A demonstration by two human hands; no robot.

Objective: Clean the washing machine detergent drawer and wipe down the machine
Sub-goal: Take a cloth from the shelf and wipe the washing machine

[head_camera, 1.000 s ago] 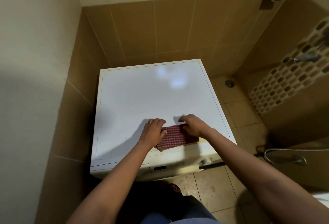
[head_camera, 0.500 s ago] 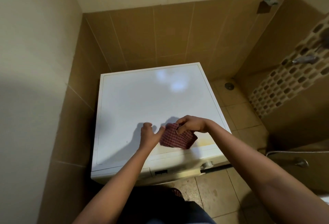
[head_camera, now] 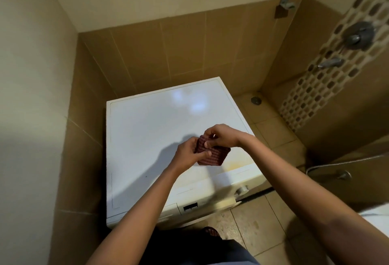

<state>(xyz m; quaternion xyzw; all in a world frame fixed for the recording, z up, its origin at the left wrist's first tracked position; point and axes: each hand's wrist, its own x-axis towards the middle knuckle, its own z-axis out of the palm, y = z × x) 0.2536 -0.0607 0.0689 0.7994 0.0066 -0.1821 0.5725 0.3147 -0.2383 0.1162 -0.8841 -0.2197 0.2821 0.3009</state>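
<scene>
A white washing machine [head_camera: 151, 138] stands in the tiled corner, seen from above, with its control panel and dial [head_camera: 242, 190] at the front edge. Just above its top I hold a folded red checked cloth [head_camera: 214, 155] in both hands. My left hand [head_camera: 189, 153] grips the cloth's left side with curled fingers. My right hand [head_camera: 221, 136] pinches its upper edge from the right. A yellowish stain [head_camera: 237, 164] shows on the lid near the front right. The detergent drawer front is partly hidden behind my left forearm.
Tiled walls close in on the machine's left and back. To the right lie a tiled floor with a drain [head_camera: 256, 100], wall taps [head_camera: 330, 62] and a metal hose [head_camera: 328, 172]. My foot [head_camera: 211, 232] stands on the floor before the machine.
The cloth lay flat on the lid under both hands; my right hand lifted it, and now both hands hold it folded smaller just above the lid. The view has tilted upward.
</scene>
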